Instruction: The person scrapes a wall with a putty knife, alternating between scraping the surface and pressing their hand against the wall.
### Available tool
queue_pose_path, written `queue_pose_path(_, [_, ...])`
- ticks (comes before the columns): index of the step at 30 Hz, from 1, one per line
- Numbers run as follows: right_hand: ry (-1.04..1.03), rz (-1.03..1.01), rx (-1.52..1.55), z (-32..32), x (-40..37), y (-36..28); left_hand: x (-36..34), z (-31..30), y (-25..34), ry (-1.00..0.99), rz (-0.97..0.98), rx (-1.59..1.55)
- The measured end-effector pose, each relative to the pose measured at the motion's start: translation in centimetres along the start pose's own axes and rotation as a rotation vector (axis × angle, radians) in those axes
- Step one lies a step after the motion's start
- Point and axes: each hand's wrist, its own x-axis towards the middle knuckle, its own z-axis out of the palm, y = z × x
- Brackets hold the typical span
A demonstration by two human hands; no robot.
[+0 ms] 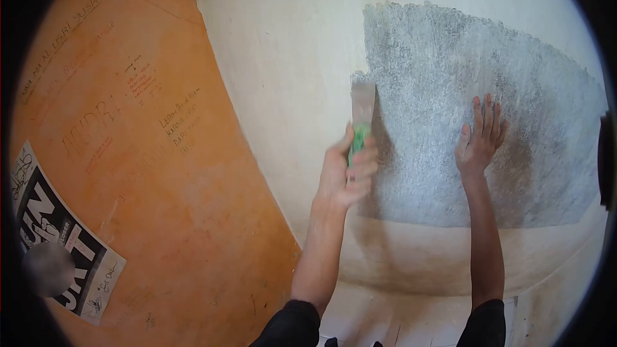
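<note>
My left hand (350,166) is wrapped round the green handle of a scraper (364,104). The scraper points upward, its wide metal blade at the left edge of a rough grey patch (424,58) on the white wall (276,45). My right hand (482,138) rests on the grey patch with its fingers apart, pointing up, and holds nothing. The patch has a ragged upper edge and a smoother lower edge. Smooth pale wall surrounds it on the left and above.
On the left is an orange wall (212,218) with handwriting on it. A black and white poster (80,244) hangs there at the lower left, partly behind a blurred round grey spot. A dark object (606,160) stands at the right edge. Pale tiles (411,321) show below.
</note>
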Motion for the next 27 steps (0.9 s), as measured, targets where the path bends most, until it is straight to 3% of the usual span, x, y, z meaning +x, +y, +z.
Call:
queue_pose_path(3, [-0.009,-0.009,0.0,-0.1,-0.5,-0.2,3.9,5.0,3.8,-0.007,0.078,0.126])
queue_pose_path(6, [0.005,-0.001,0.008,0.0,-0.3,0.0,3.8,7.4,3.3,-0.021,0.117,0.104])
queue_pose_path(12, [0.006,0.002,0.012,-0.2,-0.1,0.1,-0.9,-0.2,-1.6,0.052,0.047,-0.012])
queue_pose_path(16, [-0.002,0.0,0.014,0.0,-0.2,0.0,0.3,3.5,0.4,0.042,0.016,-0.035])
queue_pose_path(19, [-0.016,0.003,0.015,-0.2,-0.6,-0.3,-0.4,2.0,-0.1,0.141,0.059,0.022])
queue_pose_path(22, [0.009,0.0,0.021,-0.1,-0.1,-0.2,-1.1,0.9,-1.7,0.047,0.018,-0.034])
queue_pose_path(27, [0.002,-0.003,0.018,0.0,-0.3,-0.2,0.7,2.7,0.7,0.024,-0.023,-0.055])
